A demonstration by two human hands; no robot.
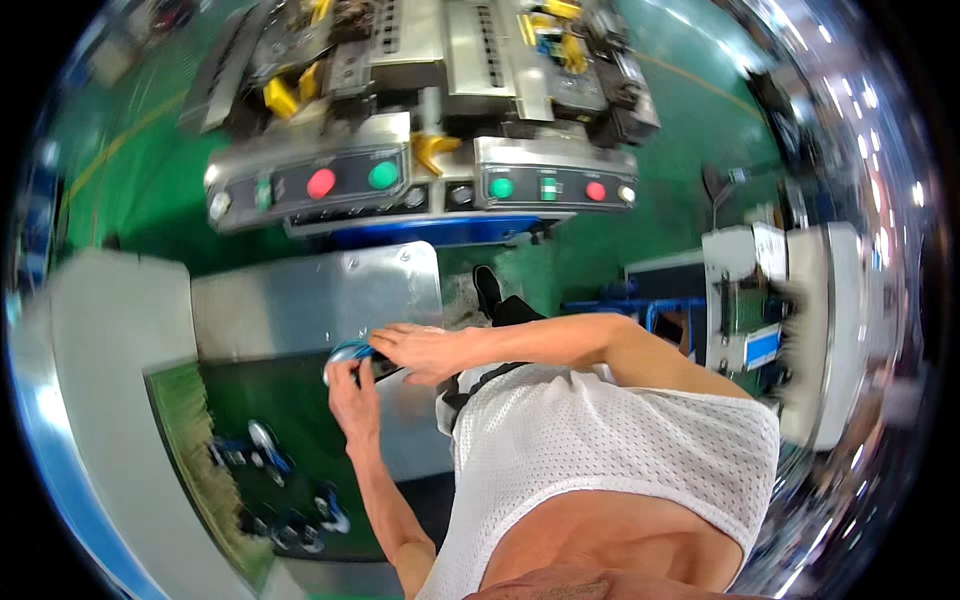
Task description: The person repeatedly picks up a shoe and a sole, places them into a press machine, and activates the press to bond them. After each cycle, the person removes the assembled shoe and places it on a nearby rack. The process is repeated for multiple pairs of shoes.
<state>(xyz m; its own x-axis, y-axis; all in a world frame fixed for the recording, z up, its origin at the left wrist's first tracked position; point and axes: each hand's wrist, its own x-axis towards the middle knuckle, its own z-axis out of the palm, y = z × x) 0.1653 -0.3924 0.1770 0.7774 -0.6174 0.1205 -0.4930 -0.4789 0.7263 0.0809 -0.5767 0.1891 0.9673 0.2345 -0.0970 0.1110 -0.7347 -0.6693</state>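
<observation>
A small, shiny blue-and-silver piece with a rounded outline (349, 351) is held between my two hands above the edge of the metal plate; motion blur hides its exact kind. My left hand (354, 402) pinches it from below, thumb and fingers closed on its near side. From the right, my right hand (420, 352) reaches across with its fingers closed over the piece's right end. Several similar blue-and-silver pieces (265, 450) lie scattered in the green-bottomed bin (178, 415) to the left of my left forearm.
A bare metal plate (300, 300) lies just beyond my hands, beside a pale machine panel (125, 350). Farther off stands a machine with a control panel (310, 180) bearing red and green buttons. Right of me is a white-and-blue equipment stand (735, 300). The floor (690, 130) is green.
</observation>
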